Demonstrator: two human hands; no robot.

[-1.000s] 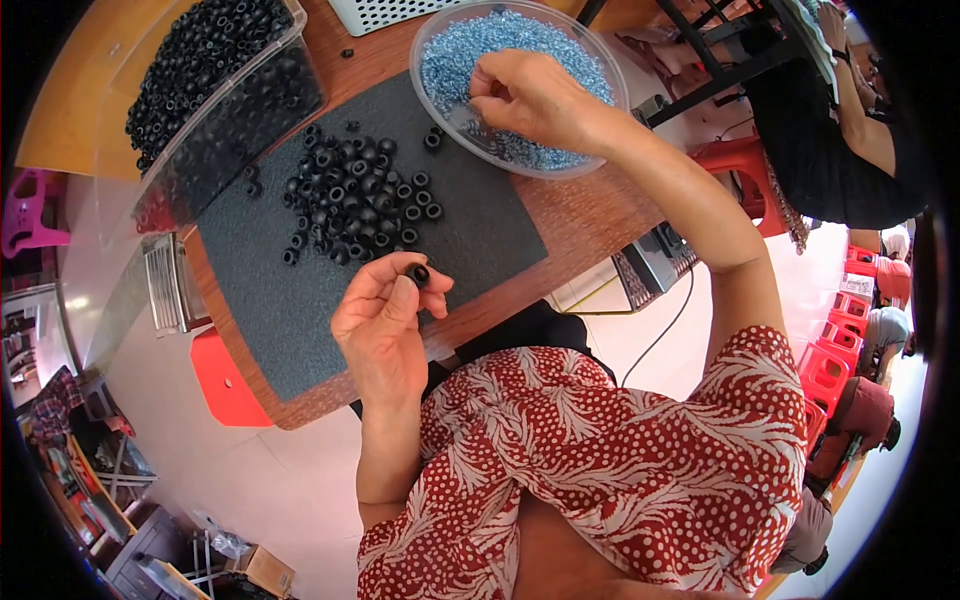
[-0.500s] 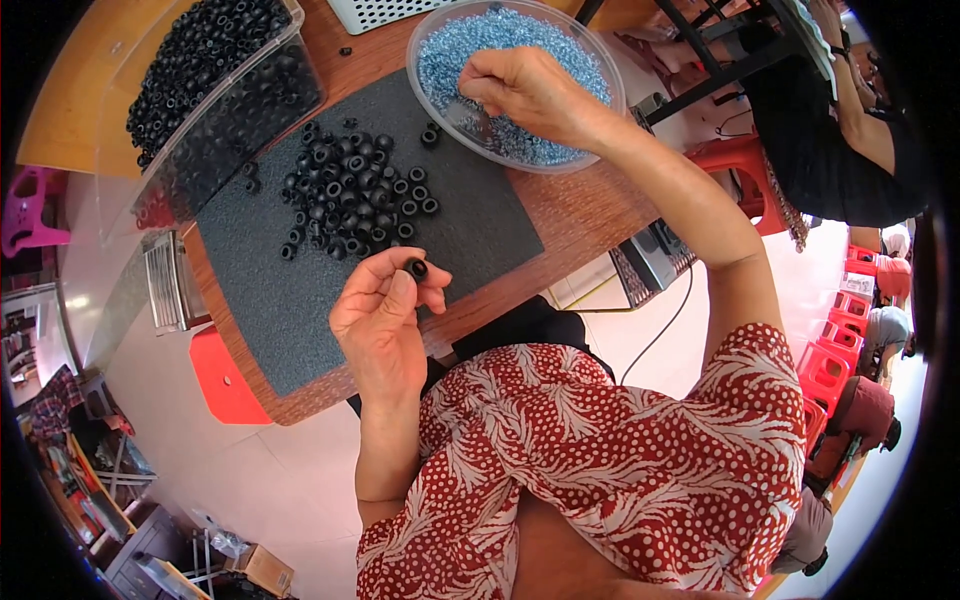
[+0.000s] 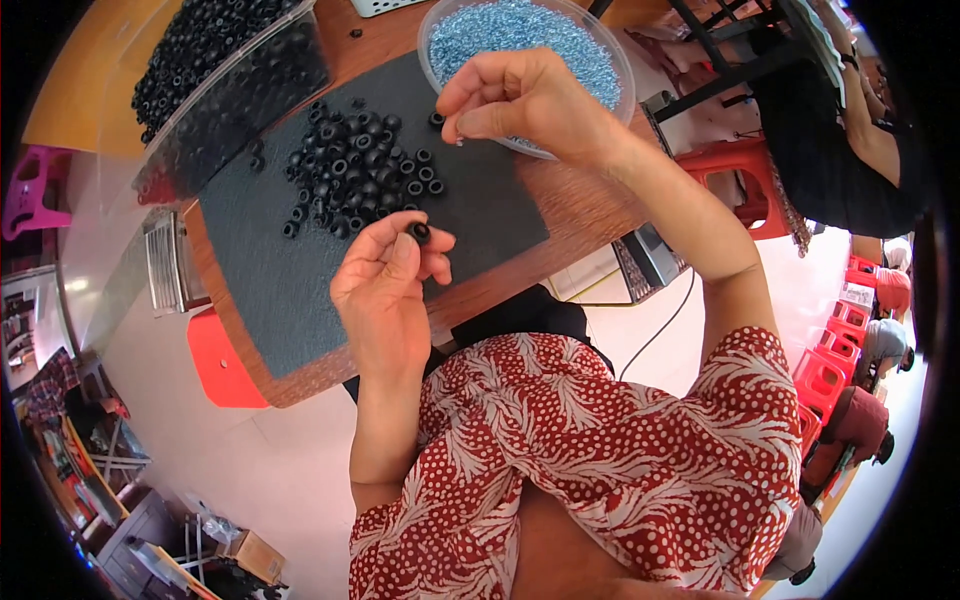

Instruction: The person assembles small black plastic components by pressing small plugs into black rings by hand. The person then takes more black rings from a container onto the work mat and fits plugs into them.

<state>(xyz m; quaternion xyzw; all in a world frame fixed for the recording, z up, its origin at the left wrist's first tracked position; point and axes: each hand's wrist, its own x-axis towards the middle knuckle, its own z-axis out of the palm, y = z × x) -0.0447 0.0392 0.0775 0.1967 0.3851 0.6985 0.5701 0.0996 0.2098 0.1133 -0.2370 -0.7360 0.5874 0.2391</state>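
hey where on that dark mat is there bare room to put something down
The dark mat is bare along its near side, between the pile of black rings and the table edge, left of the left hand. A smaller bare patch lies right of the pile, below the bowl of blue pieces. The far part is crowded by rings and the clear bin.

One black rubber ring (image 3: pixel 421 232) is sitting in the left hand (image 3: pixel 385 290). One clear bowl (image 3: pixel 612 62) is standing at one o'clock, holding uncountable blue pieces. Several dozen loose rings (image 3: pixel 355 175) are lying at eleven o'clock.
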